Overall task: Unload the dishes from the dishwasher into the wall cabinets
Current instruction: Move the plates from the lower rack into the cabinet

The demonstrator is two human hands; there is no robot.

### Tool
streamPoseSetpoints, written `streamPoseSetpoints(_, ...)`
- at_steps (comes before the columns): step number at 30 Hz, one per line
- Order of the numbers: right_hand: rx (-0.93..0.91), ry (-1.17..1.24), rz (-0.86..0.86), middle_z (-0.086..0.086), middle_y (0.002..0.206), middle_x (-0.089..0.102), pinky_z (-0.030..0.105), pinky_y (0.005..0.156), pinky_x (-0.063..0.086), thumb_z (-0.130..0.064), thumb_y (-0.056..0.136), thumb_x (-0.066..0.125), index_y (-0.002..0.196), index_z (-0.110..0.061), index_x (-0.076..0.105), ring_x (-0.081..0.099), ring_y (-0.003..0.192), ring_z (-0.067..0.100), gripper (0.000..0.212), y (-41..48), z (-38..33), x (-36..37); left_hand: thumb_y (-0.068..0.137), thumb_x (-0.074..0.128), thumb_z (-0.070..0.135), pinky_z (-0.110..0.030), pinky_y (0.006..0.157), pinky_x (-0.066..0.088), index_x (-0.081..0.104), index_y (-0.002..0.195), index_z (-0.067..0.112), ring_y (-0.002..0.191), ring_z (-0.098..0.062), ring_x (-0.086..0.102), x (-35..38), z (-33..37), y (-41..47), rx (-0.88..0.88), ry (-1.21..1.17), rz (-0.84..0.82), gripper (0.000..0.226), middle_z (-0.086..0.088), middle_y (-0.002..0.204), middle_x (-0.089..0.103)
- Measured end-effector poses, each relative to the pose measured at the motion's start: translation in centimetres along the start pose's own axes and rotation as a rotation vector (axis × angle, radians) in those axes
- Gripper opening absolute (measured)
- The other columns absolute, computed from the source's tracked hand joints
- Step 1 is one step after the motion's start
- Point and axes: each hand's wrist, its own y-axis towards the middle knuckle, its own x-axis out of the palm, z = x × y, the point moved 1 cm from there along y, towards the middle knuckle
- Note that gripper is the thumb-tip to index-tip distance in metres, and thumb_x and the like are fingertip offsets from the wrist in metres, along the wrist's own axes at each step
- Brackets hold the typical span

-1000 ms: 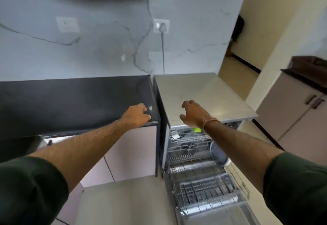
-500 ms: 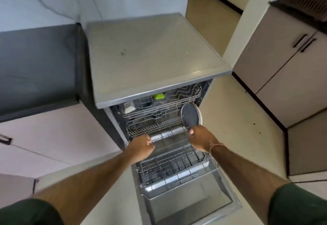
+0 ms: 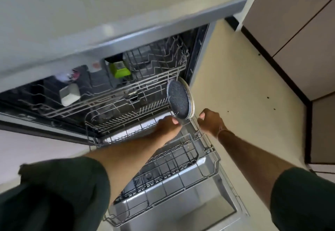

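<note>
The dishwasher (image 3: pixel 163 36) stands open with its lower rack (image 3: pixel 174 160) pulled out over the dropped door. One dark speckled plate (image 3: pixel 178 100) stands on edge at the rack's far right corner. My left hand (image 3: pixel 169 126) reaches across the rack. Its curled fingers and thumb are at the plate's bottom edge, and blur hides whether they grip it. My right hand (image 3: pixel 211 122) is just right of the plate, loosely curled beside the rack's side wire, with a small gap to the plate's rim.
The upper rack (image 3: pixel 116 93) holds a white container (image 3: pixel 69 93) and a green item (image 3: pixel 120 70). The open door (image 3: pixel 190 210) juts out over the cream floor. Beige cabinets (image 3: pixel 297 31) stand to the right, leaving a floor strip between them and the dishwasher.
I have leaned in closer and lower. My left hand left the rack's front rail and moved right to the plate's base. My right hand shifted from the plate's front to its right side.
</note>
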Motion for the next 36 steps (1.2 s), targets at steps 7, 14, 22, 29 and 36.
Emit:
streamPoseSetpoints(7,-0.013,0.092,0.101,0.016,0.112,0.065,0.042,0.085,0.054,-0.025,0.091,0.053,0.113,-0.010,0.055,0.063,0.099,0.037,0.026,7.2,0.3,3.8,0.086,0.069,0.033,-0.025,0.072,0.050,0.069,0.111,0.006,0.099,-0.024,0.068,4.2,3.0,9.9,-0.046,-0.153,0.162,0.036,-0.010,0.109,0.072)
streamPoseSetpoints(14,-0.025,0.086,0.275,0.022,0.107,0.065,0.046,0.079,0.054,-0.031,0.098,0.044,0.110,-0.006,0.055,0.062,0.094,0.044,0.030,9.5,-0.1,5.0,0.083,0.075,0.028,-0.026,0.063,0.056,0.071,0.097,0.007,0.083,-0.021,0.070,5.4,3.5,14.2,-0.052,-0.240,0.262,0.026,-0.010,0.095,0.075)
streamPoseSetpoints(22,-0.064,0.165,0.301,0.015,0.098,0.065,0.043,0.076,0.054,-0.022,0.094,0.056,0.099,-0.010,0.059,0.060,0.085,0.035,0.013,9.6,0.6,4.8,0.089,0.072,0.026,-0.023,0.060,0.047,0.072,0.098,0.005,0.082,-0.019,0.067,5.3,3.1,14.2,-0.003,-0.166,0.297,0.023,-0.010,0.097,0.074)
streamPoseSetpoints(29,-0.188,0.103,0.243,0.013,0.102,0.067,0.035,0.072,0.045,-0.017,0.093,0.059,0.103,-0.009,0.058,0.060,0.092,0.033,0.013,9.6,0.5,5.1,0.088,0.071,0.019,-0.012,0.050,0.040,0.068,0.092,0.005,0.074,-0.013,0.064,4.5,1.8,12.9,0.072,-0.171,0.349,0.014,-0.005,0.089,0.073)
streamPoseSetpoints(36,-0.196,0.095,0.201,0.013,0.106,0.067,0.042,0.077,0.053,-0.028,0.095,0.061,0.106,-0.013,0.053,0.062,0.091,0.032,0.020,9.6,0.4,5.5,0.087,0.070,0.022,-0.019,0.056,0.045,0.068,0.092,0.001,0.071,-0.016,0.065,3.9,0.8,11.6,0.110,-0.188,0.423,0.022,-0.008,0.087,0.074)
